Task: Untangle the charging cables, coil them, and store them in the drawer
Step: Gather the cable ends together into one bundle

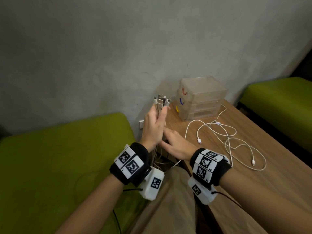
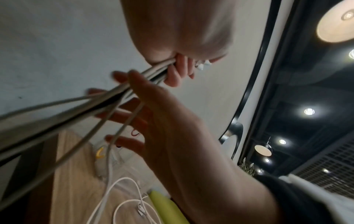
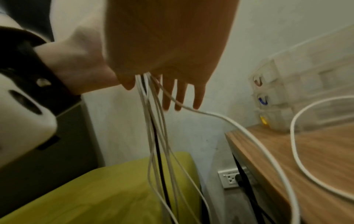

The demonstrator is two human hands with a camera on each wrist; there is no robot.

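My left hand (image 1: 159, 115) is raised beside the table's left edge and grips a bundle of charging cables (image 1: 161, 100) just below their plugs, which stick up above the fingers. The strands (image 3: 153, 121), mostly white with one black, hang down from it towards my lap. My right hand (image 1: 168, 141) is just under the left, fingers (image 3: 180, 98) straight and spread, with strands (image 2: 122, 91) running across and between them. One loose white cable (image 1: 228, 137) lies in loops on the wooden table (image 1: 261, 174). A clear drawer unit (image 1: 202, 98) with red, blue and yellow handles stands against the wall, drawers closed.
A green bench seat (image 1: 59, 157) is to my left and another (image 1: 278, 102) lies beyond the table. A wall socket (image 3: 229, 178) with a black plug sits low between bench and table. The grey wall (image 1: 118, 56) is close behind.
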